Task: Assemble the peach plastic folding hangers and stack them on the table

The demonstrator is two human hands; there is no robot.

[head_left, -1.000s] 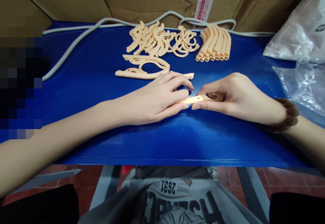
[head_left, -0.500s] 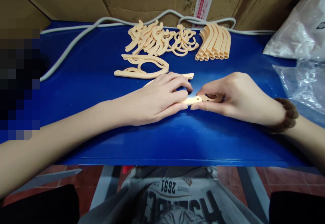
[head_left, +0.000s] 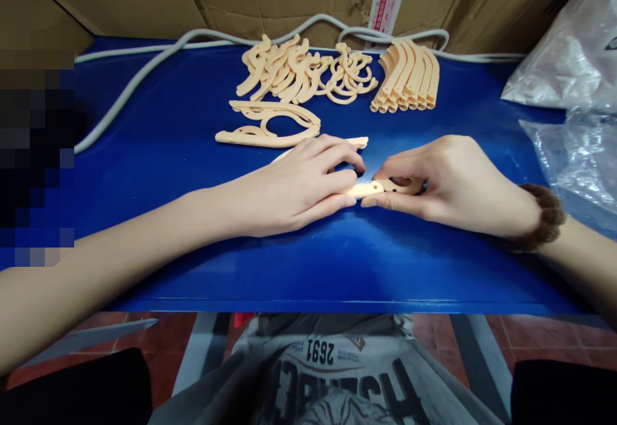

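My left hand point(head_left: 313, 184) is closed over a cream plastic hanger arm point(head_left: 362, 190), whose end with a round hole sticks out past the thumb. My right hand point(head_left: 434, 177) pinches a smaller curved cream piece point(head_left: 398, 185), and the two parts meet end to end between my fingertips. Most of both parts is hidden by the hands. Behind my left fingers, the end of another cream piece point(head_left: 359, 143) shows. Just beyond lies a folded plastic hanger point(head_left: 267, 139) with a round opening in its middle.
At the back of the blue table point(head_left: 289, 271) are a heap of curved pieces point(head_left: 284, 71), loose hook pieces point(head_left: 349, 74) and a stack of hanger arms point(head_left: 407, 78). A white cable point(head_left: 139, 84) runs behind them along cardboard boxes point(head_left: 270, 0). Clear plastic bags point(head_left: 569, 58) are at the right.
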